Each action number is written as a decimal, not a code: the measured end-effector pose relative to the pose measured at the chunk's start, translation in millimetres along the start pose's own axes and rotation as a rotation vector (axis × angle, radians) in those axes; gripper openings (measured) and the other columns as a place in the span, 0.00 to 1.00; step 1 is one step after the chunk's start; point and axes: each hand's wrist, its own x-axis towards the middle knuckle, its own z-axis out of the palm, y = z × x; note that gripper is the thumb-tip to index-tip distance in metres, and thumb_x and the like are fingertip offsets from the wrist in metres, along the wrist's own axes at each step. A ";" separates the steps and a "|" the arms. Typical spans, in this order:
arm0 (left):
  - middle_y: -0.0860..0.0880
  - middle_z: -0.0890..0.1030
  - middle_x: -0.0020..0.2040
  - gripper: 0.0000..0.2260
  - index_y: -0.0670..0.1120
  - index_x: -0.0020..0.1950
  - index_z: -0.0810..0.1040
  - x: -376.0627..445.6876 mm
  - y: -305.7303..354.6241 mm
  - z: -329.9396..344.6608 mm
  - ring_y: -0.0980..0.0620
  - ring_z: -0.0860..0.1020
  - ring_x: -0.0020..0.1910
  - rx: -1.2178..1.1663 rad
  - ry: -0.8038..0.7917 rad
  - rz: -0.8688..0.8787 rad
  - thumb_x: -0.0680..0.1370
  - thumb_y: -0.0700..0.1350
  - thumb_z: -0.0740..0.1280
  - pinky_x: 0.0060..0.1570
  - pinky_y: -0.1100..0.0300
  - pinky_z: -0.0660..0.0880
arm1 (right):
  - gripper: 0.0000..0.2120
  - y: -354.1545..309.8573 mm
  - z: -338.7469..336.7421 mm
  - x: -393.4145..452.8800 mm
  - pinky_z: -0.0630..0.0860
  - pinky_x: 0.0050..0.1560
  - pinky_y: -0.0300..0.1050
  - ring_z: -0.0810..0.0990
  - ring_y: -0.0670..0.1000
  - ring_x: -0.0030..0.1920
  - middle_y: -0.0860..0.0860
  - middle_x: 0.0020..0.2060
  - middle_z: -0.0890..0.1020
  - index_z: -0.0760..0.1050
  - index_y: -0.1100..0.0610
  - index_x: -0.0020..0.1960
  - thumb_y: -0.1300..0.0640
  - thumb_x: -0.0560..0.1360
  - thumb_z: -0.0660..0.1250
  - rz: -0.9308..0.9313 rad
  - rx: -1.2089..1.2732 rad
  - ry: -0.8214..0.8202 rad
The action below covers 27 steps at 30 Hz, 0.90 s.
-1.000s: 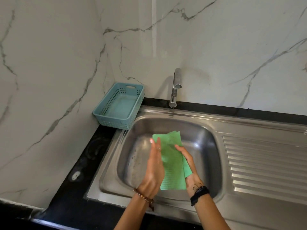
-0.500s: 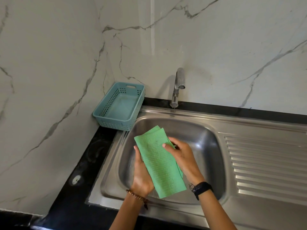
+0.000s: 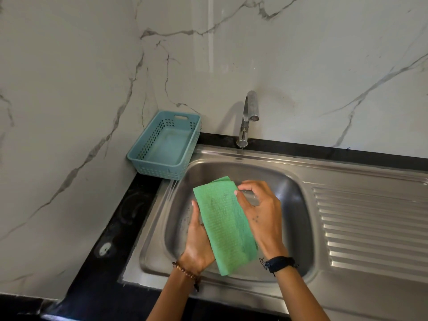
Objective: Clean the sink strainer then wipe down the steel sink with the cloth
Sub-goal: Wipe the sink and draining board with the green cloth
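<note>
A folded green cloth (image 3: pixel 225 223) is held flat above the steel sink basin (image 3: pixel 291 205). My left hand (image 3: pixel 198 244) lies under the cloth's left side with the thumb on its edge. My right hand (image 3: pixel 259 212) grips the cloth's right edge, fingertips pinching near the top corner. The cloth and hands hide the basin floor, so no strainer is visible.
A teal plastic basket (image 3: pixel 148 162) sits on the black counter (image 3: pixel 115 228) at the sink's back left corner. A steel tap (image 3: pixel 247 119) stands behind the basin. The ribbed drainboard (image 3: pixel 370 228) stretches to the right. Marble walls close off the back and left.
The cloth went from hanging upright between my hands to lying folded and flat, tilted left. My right hand slid up to the cloth's top right corner.
</note>
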 end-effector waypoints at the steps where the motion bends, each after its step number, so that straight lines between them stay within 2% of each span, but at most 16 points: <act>1: 0.41 0.81 0.57 0.37 0.46 0.61 0.78 -1.0 0.0 -0.4 0.44 0.81 0.54 -0.004 -0.003 -0.009 0.70 0.71 0.51 0.51 0.50 0.79 | 0.02 -1.1 0.2 1.0 0.70 0.44 0.24 0.78 0.40 0.47 0.43 0.47 0.79 0.79 0.49 0.45 0.54 0.73 0.69 -0.012 -0.001 0.003; 5: 0.40 0.79 0.61 0.36 0.45 0.64 0.76 -3.6 0.3 -0.6 0.43 0.79 0.58 0.006 -0.005 -0.033 0.71 0.70 0.52 0.53 0.49 0.78 | 0.02 0.7 6.0 6.1 0.75 0.43 0.34 0.78 0.41 0.47 0.42 0.46 0.79 0.78 0.47 0.46 0.52 0.73 0.68 0.057 0.004 -0.062; 7: 0.40 0.79 0.61 0.32 0.45 0.63 0.76 -4.2 -0.1 -0.6 0.43 0.79 0.57 0.052 0.005 -0.038 0.72 0.66 0.55 0.52 0.49 0.78 | 0.04 6.5 8.4 6.5 0.76 0.44 0.37 0.78 0.42 0.48 0.43 0.48 0.79 0.78 0.48 0.48 0.51 0.74 0.68 0.133 0.022 -0.107; 9: 0.40 0.81 0.58 0.25 0.44 0.60 0.79 -4.6 0.7 -0.9 0.43 0.81 0.54 0.095 0.036 -0.046 0.73 0.60 0.60 0.50 0.49 0.79 | 0.10 13.0 8.1 4.4 0.77 0.49 0.40 0.79 0.43 0.50 0.44 0.51 0.79 0.76 0.49 0.54 0.49 0.74 0.67 0.250 0.094 -0.169; 11: 0.40 0.83 0.52 0.19 0.43 0.54 0.82 -3.3 4.0 -2.6 0.44 0.83 0.49 0.128 0.058 -0.048 0.71 0.53 0.62 0.48 0.49 0.78 | 0.16 18.2 4.6 2.6 0.77 0.49 0.41 0.80 0.43 0.50 0.45 0.52 0.80 0.74 0.50 0.57 0.45 0.73 0.67 0.482 0.235 -0.309; 13: 0.41 0.84 0.48 0.17 0.42 0.53 0.81 -0.1 11.2 -3.5 0.44 0.83 0.45 0.173 0.103 -0.049 0.71 0.49 0.61 0.47 0.49 0.77 | 0.17 23.1 0.0 1.7 0.77 0.46 0.40 0.82 0.46 0.49 0.48 0.51 0.82 0.74 0.52 0.57 0.43 0.73 0.66 0.713 0.355 -0.533; 15: 0.41 0.84 0.47 0.15 0.40 0.55 0.78 5.5 21.0 -2.5 0.44 0.82 0.44 0.256 0.191 -0.068 0.75 0.47 0.59 0.45 0.50 0.76 | 0.14 28.7 -2.3 1.4 0.79 0.42 0.38 0.83 0.49 0.48 0.51 0.52 0.83 0.75 0.55 0.57 0.49 0.74 0.66 0.802 0.416 -0.713; 16: 0.41 0.82 0.47 0.15 0.40 0.56 0.76 8.6 25.9 -1.8 0.44 0.80 0.44 0.298 0.241 -0.090 0.77 0.46 0.57 0.45 0.51 0.76 | 0.12 30.8 -2.5 1.1 0.79 0.41 0.37 0.83 0.49 0.47 0.53 0.52 0.83 0.76 0.56 0.56 0.54 0.75 0.67 0.807 0.434 -0.744; 18: 0.42 0.81 0.45 0.13 0.40 0.52 0.77 14.5 32.9 -0.5 0.46 0.79 0.42 0.393 0.342 -0.135 0.79 0.47 0.57 0.42 0.54 0.76 | 0.10 33.5 -0.1 -0.6 0.79 0.38 0.35 0.83 0.48 0.45 0.54 0.50 0.83 0.76 0.58 0.55 0.62 0.74 0.67 0.813 0.438 -0.722; 20: 0.43 0.79 0.43 0.11 0.41 0.48 0.77 19.2 34.7 -2.5 0.48 0.78 0.39 0.475 0.421 -0.183 0.79 0.46 0.58 0.38 0.56 0.76 | 0.10 36.7 3.8 -2.6 0.78 0.37 0.35 0.82 0.47 0.44 0.54 0.49 0.82 0.76 0.59 0.55 0.64 0.74 0.65 0.822 0.416 -0.660; 21: 0.43 0.78 0.44 0.10 0.40 0.50 0.76 20.8 33.6 -5.5 0.48 0.77 0.39 0.503 0.440 -0.201 0.79 0.44 0.58 0.38 0.56 0.76 | 0.10 38.9 5.4 -3.3 0.78 0.36 0.35 0.81 0.47 0.43 0.53 0.48 0.82 0.76 0.59 0.55 0.64 0.74 0.65 0.827 0.405 -0.635; 24: 0.44 0.77 0.48 0.13 0.42 0.61 0.68 18.6 28.1 -19.0 0.48 0.77 0.42 0.646 0.408 -0.223 0.77 0.35 0.57 0.40 0.54 0.77 | 0.09 44.7 5.9 -4.4 0.76 0.33 0.33 0.81 0.46 0.42 0.52 0.47 0.81 0.75 0.57 0.54 0.64 0.75 0.64 0.857 0.388 -0.624; 27: 0.48 0.78 0.50 0.19 0.53 0.62 0.63 12.0 37.6 -20.5 0.50 0.80 0.42 0.816 0.267 -0.284 0.76 0.33 0.58 0.36 0.59 0.80 | 0.10 47.9 6.4 1.0 0.75 0.36 0.35 0.81 0.47 0.45 0.51 0.50 0.82 0.75 0.52 0.53 0.63 0.75 0.63 0.857 0.354 -0.630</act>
